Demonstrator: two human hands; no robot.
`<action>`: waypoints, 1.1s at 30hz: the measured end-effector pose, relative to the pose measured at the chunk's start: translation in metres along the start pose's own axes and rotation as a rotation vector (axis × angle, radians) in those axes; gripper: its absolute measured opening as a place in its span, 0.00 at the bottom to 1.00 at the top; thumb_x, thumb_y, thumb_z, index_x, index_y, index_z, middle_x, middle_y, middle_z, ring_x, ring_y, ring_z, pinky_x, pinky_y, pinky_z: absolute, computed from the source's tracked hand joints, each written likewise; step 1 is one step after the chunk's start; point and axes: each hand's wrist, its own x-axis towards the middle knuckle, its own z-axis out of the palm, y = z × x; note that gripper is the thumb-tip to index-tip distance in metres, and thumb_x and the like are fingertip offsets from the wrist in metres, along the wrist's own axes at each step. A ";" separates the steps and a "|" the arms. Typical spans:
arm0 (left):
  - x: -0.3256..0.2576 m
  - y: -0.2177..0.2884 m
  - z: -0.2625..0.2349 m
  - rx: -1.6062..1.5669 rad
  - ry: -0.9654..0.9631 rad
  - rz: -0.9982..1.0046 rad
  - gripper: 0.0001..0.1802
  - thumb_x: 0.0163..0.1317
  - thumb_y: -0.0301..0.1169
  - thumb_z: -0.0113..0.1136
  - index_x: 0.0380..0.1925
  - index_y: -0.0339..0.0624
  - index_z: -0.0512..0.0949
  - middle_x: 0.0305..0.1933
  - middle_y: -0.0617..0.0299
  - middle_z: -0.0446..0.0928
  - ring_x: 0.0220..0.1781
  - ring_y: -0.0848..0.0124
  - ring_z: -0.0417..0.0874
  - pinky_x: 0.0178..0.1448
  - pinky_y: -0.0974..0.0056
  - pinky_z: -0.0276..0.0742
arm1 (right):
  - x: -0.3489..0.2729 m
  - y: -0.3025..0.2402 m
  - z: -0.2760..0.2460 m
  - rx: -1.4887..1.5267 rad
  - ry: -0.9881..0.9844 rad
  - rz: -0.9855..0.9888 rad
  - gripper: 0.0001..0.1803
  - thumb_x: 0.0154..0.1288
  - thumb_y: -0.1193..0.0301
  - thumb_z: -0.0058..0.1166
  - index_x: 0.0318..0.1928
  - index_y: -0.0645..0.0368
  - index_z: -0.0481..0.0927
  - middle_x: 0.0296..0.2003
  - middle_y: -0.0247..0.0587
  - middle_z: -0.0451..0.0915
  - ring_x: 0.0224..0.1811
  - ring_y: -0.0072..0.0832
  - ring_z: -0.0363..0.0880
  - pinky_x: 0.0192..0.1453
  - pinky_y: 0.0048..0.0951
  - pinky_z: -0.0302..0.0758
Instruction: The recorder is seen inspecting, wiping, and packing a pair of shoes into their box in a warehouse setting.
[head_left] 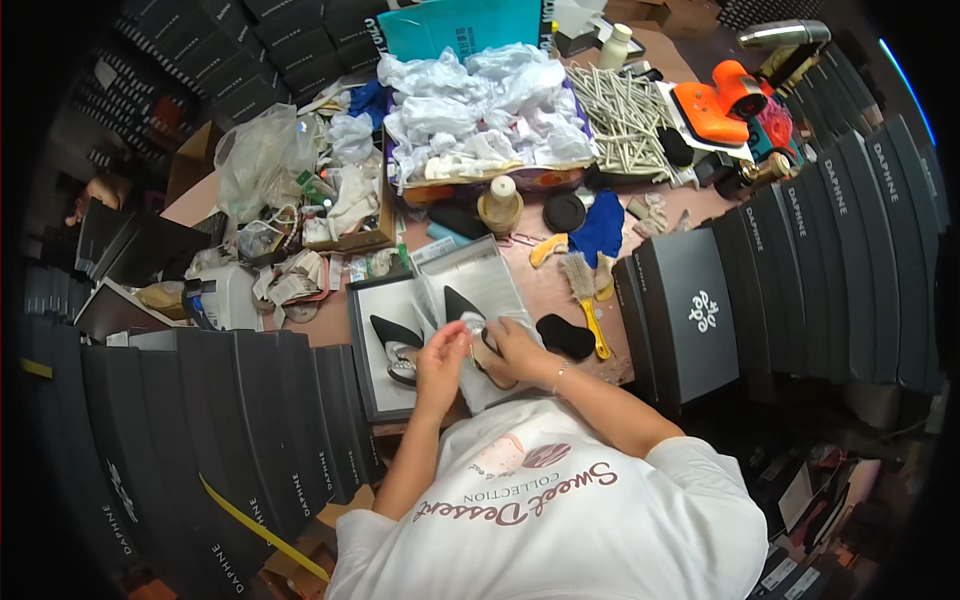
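An open dark shoe box (362,400) lies before me, lined with white paper. On its left side rests one black pointed shoe (394,331), with a pale wad and a strap behind its toe. A second black pointed shoe (459,303) lies over white tissue paper (505,276) on the right side. My right hand (520,354) is closed round the back part of this second shoe. Close beside it, my left hand (440,362) has thumb and fingers pinched together near the shoe's opening. What they pinch, perhaps clear wrapping, is too small to make out.
Stacked dark shoe boxes (700,310) wall both sides of the table. A yellow-handled brush (588,300) and black pad (565,337) lie right of my hand. Behind stand a bottle (500,207), a carton of crumpled white paper (480,110) and a heap of pale sticks (622,125).
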 end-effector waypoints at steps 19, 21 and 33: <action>0.019 0.002 -0.008 0.061 0.190 0.063 0.22 0.68 0.31 0.58 0.59 0.33 0.70 0.56 0.56 0.75 0.57 0.68 0.76 0.61 0.65 0.72 | 0.254 -0.041 -0.244 0.119 0.537 -0.376 0.11 0.62 0.67 0.59 0.30 0.62 0.77 0.28 0.47 0.79 0.30 0.37 0.78 0.34 0.40 0.73; 0.045 0.040 0.003 0.254 0.244 0.361 0.31 0.63 0.31 0.64 0.63 0.34 0.66 0.62 0.48 0.69 0.60 0.65 0.74 0.59 0.62 0.74 | 0.233 -0.071 -0.265 0.319 0.404 -0.261 0.13 0.63 0.67 0.60 0.28 0.62 0.75 0.24 0.41 0.77 0.25 0.28 0.73 0.30 0.34 0.70; 0.013 0.025 -0.009 0.311 0.048 0.129 0.15 0.72 0.36 0.52 0.44 0.34 0.79 0.34 0.70 0.78 0.37 0.80 0.74 0.43 0.71 0.71 | 0.091 -0.088 -0.148 1.280 0.239 0.021 0.13 0.73 0.63 0.51 0.31 0.55 0.73 0.24 0.23 0.72 0.23 0.10 0.70 0.24 0.16 0.70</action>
